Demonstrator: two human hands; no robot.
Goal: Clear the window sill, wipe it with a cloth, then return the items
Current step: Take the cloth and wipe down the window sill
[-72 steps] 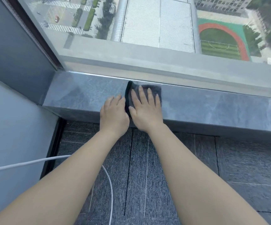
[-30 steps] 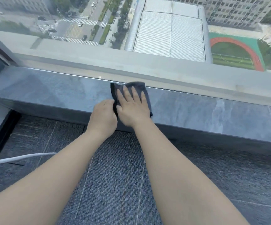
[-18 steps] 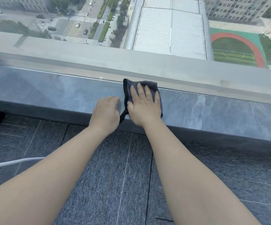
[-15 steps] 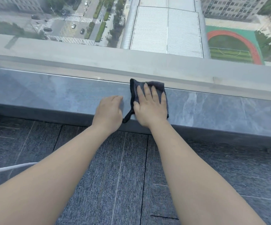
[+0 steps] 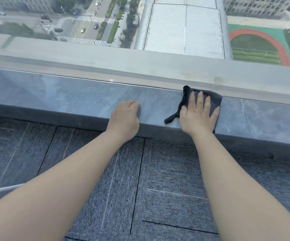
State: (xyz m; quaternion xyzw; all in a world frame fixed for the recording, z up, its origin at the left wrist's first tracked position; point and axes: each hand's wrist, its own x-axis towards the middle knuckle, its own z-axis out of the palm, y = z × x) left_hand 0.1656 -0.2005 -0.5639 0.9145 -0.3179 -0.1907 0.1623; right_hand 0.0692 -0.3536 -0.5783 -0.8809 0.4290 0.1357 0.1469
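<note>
Wiping is underway: right hand (image 5: 199,117) presses flat, fingers spread, on the dark cloth (image 5: 213,101) atop the bare window sill (image 5: 71,100); left hand (image 5: 126,117) rests curled, empty, left of the cloth. Returning items remains.

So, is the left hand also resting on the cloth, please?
No, the left hand lies on the bare sill, apart from the cloth.

Under the right hand (image 5: 199,117) lies a dark grey cloth (image 5: 213,100). The window sill (image 5: 71,100) beneath both hands is blue-grey, marbled. Below the hands, the carpet (image 5: 166,171) is speckled grey-blue.
</note>
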